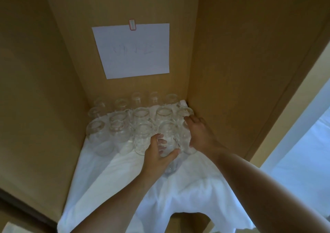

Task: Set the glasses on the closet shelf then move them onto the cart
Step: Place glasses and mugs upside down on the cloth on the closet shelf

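Several clear glasses stand upside down in rows on a white cloth that covers the closet shelf. My left hand grips one glass in the front row, fingers and thumb curled round its side. My right hand reaches over the rightmost glass of the front row, next to the closet's right wall, and its fingers wrap over that glass. The glass under my right hand is largely hidden by the hand.
Wooden closet walls close in the shelf on the left, back and right. A white paper sheet is taped to the back wall. The cloth hangs over the shelf's front edge. A bright opening lies to the right of the closet.
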A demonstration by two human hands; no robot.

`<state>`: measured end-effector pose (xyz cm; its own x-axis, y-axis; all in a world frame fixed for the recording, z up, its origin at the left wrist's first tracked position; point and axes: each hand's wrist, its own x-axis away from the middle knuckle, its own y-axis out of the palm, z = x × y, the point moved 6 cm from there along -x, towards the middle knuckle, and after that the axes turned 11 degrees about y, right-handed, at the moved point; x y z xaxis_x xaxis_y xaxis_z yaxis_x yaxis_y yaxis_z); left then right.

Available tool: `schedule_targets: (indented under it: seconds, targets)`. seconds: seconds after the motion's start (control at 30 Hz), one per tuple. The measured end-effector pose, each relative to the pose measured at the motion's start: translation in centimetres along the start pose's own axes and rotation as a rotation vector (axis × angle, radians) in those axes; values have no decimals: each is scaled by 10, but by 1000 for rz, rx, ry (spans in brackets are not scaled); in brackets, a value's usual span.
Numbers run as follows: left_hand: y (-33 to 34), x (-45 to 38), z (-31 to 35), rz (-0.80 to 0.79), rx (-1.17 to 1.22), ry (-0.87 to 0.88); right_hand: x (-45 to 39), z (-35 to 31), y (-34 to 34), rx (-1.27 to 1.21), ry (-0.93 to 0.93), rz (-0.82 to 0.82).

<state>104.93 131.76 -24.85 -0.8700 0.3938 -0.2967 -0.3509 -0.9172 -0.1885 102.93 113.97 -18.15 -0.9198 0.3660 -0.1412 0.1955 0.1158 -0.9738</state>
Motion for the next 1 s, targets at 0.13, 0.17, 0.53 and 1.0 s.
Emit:
schedule_targets:
  seconds: [0.13, 0.17, 0.53, 1.0]
  targets:
    - [0, -3, 8, -21, -38, -44, 4, 1, 4, 44, -9, -35]
    - [-3, -6, 10, -14, -51, -59, 5, 2, 5, 34, -1, -59]
    - [-57, -19, 33, 231, -111, -102, 29, -11, -9, -208, -6, 120]
    - [-134, 15, 60, 396, 127, -50, 65, -118, 33, -658, -163, -178]
